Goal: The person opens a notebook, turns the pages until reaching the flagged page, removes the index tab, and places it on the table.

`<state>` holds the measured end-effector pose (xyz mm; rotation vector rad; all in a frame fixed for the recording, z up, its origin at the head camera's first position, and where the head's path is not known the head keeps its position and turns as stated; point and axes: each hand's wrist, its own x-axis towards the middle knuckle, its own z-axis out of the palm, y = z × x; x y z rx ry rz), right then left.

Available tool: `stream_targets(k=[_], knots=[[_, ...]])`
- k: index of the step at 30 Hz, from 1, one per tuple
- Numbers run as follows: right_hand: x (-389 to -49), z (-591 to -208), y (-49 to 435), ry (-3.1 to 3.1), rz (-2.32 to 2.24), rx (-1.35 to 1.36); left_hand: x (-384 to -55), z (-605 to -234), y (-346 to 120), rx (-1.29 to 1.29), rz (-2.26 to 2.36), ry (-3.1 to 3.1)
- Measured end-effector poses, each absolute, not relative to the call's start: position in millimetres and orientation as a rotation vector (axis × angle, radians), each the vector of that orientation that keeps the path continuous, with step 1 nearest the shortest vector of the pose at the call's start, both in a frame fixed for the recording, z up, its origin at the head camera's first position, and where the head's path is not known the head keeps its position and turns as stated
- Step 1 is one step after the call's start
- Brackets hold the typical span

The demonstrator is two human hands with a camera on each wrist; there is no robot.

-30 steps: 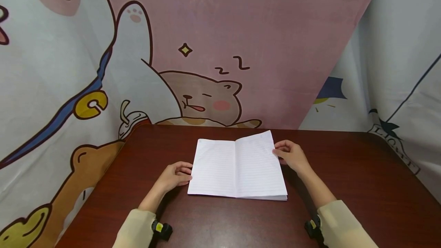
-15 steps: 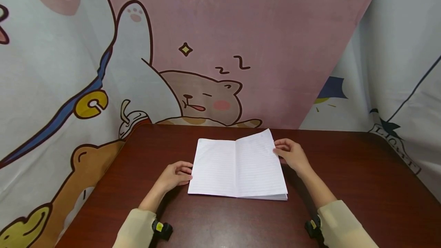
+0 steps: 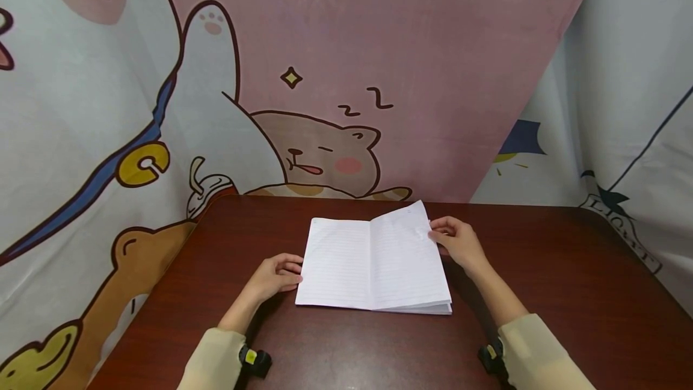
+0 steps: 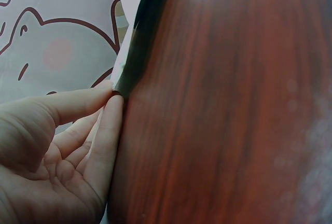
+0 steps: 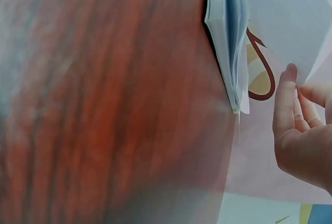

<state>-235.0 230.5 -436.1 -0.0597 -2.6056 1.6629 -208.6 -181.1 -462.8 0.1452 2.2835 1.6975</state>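
An open lined notebook (image 3: 335, 263) lies on the table, its white pages showing no visible writing beyond faint marks near the top corners. At its left edge, my left hand (image 3: 273, 275) pinches the notebook between thumb and fingertips; in the left wrist view that hand (image 4: 57, 151) grips the thin edge. My right hand (image 3: 460, 242) pinches the outer edge of the right-hand page (image 3: 406, 263), whose far corner stands raised. From the right wrist, the lifted page (image 5: 290, 11) is apart from the page stack (image 5: 228, 42), with the right hand's fingertips (image 5: 290, 73) at its edge.
The dark reddish-brown wooden table (image 3: 346, 354) extends around the notebook. Behind it hangs a cloth backdrop (image 3: 433, 77) with cartoon animals, and a pale curtain (image 3: 628, 77) is at the right. Small black devices (image 3: 254, 363) sit on both wrists, beside cream sleeves.
The right page's far corner has risen slightly and shifted left, and the gap under its near edge has widened. My right hand has lifted a little; the left hand stays put.
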Motion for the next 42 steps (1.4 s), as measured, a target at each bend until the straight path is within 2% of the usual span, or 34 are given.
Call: stream_targets(k=[42], knots=[[-234.7, -426.4, 219.9, -2.594, 1.607, -0.142, -209.7, -466.0, -181.5, 0.133, 1.695, 2.292]])
